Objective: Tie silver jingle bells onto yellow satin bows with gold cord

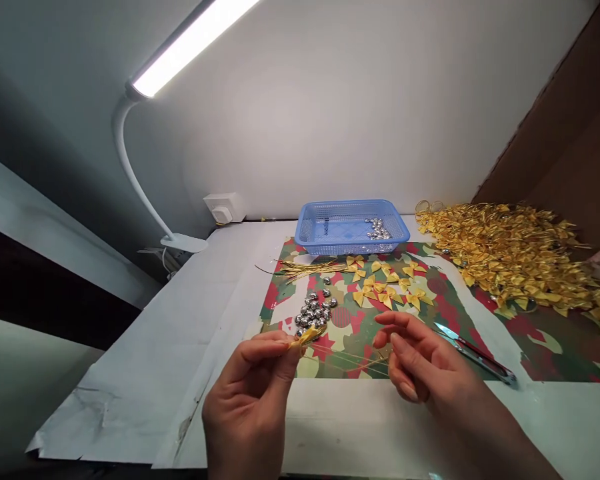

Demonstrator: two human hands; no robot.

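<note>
My left hand [253, 393] is closed, with thumb and forefinger pinching a small gold ribbon bow [310, 335]. Thin gold cords [347, 357] trail from the bow towards my right hand [423, 363]. The fingers of that hand are curled but apart, and I see nothing gripped between thumb and forefinger; whether a cord touches the lower fingers is unclear. Just beyond the held bow lies a cluster of silver jingle bells [313, 310]. Several loose gold bows [387, 283] lie on the patterned mat [280, 300], left of them a bundle of gold cords [305, 268].
Thread snips [480, 357] lie right of my right hand. A blue plastic basket [353, 230] with silver bells stands at the back. A large heap of gold bows [515, 257] covers the right side. A lit lamp [190, 47] arches over the left of the white-covered table [180, 333].
</note>
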